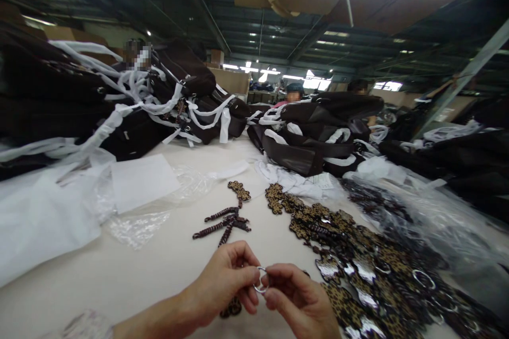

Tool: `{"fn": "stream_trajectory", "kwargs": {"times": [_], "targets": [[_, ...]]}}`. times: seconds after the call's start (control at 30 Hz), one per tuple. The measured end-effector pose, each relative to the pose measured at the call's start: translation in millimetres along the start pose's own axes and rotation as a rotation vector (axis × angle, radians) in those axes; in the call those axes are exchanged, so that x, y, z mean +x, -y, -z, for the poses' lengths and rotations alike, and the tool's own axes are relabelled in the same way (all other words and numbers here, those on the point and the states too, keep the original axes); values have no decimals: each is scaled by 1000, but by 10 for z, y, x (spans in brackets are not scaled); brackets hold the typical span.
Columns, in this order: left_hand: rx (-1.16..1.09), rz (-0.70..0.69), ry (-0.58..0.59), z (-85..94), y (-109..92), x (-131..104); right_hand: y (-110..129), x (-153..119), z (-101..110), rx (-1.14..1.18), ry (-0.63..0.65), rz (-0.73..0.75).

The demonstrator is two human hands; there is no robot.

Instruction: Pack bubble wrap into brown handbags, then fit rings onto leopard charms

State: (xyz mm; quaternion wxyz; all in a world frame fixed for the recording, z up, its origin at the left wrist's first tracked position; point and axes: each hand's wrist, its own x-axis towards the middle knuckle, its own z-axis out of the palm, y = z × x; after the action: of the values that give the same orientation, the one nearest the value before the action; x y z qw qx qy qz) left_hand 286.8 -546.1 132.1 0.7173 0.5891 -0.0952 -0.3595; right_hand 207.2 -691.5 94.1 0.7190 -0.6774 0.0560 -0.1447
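Observation:
A silver metal ring (261, 291) is pinched on both sides above the table. My left hand (225, 283) grips its left side between thumb and fingers. On its right side, the thumb and fingertips of my right hand (300, 296) close on it. Under my left hand a leopard-print piece (231, 308) partly shows; whether it hangs from the ring I cannot tell. Just beyond lie dark braided cords (214, 229) with a flower-shaped leopard-print charm (239, 189) at their far end. A heap of similar leopard-print charms (342, 230), some with rings, spreads to my right.
Dark bags (306, 137) with white-wrapped straps pile up at the back and left. Clear plastic bags (429, 206) lie on the right. A white sheet (143, 181) and plastic film (137, 229) rest on the left. Other people are partly visible behind the bags.

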Motion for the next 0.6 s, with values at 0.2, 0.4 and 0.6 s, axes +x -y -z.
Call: {"fn": "stream_trajectory", "kwargs": {"times": [0.2,0.4,0.6], "targets": [[-64,-21,-27,-29,66,0,-157,-16,-4,-259,-71,150],[-77,26,-18,-15,100,-15,-219,-20,37,-260,-7,117],[-79,23,6,-19,86,-8,-187,-12,3,-108,-4,56]]}}
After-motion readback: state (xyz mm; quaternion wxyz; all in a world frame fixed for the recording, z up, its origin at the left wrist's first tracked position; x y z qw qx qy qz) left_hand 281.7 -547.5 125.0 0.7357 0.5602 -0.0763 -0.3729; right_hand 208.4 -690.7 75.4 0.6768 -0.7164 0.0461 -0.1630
